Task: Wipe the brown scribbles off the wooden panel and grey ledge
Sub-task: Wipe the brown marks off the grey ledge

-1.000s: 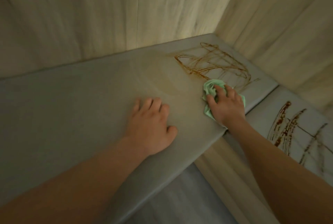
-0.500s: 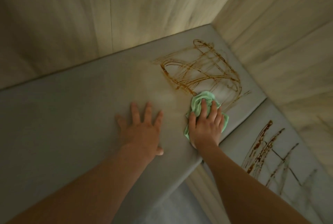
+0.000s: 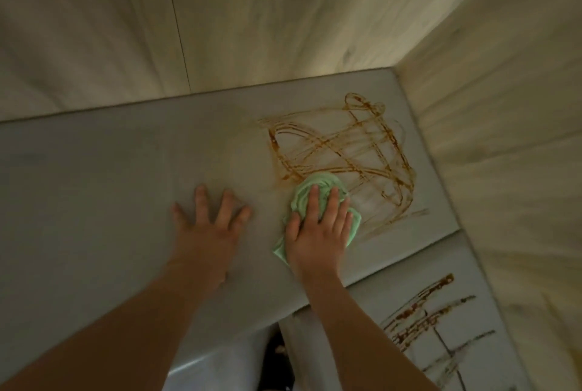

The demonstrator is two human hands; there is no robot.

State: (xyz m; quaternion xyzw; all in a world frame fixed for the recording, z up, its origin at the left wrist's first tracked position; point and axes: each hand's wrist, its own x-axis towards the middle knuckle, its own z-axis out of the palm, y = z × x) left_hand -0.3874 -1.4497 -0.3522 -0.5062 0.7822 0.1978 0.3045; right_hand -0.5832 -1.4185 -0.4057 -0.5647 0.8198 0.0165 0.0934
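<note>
Right hand (image 3: 318,227) flat, pressing green cloth (image 3: 315,184) on scribbles (image 3: 343,142). Left hand (image 3: 204,227) flat on ledge (image 3: 94,186). Nearly all scribbles left.

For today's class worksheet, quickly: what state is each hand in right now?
Left hand: open, fingers spread flat on the grey ledge, holding nothing.
Right hand: open, straight fingers pressing the green cloth onto the ledge.

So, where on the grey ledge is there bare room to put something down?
Free: the grey ledge left of the left hand, back to the wooden panel. Crowded: the right end, where the right hand presses the green cloth at the brown scribbles.
</note>
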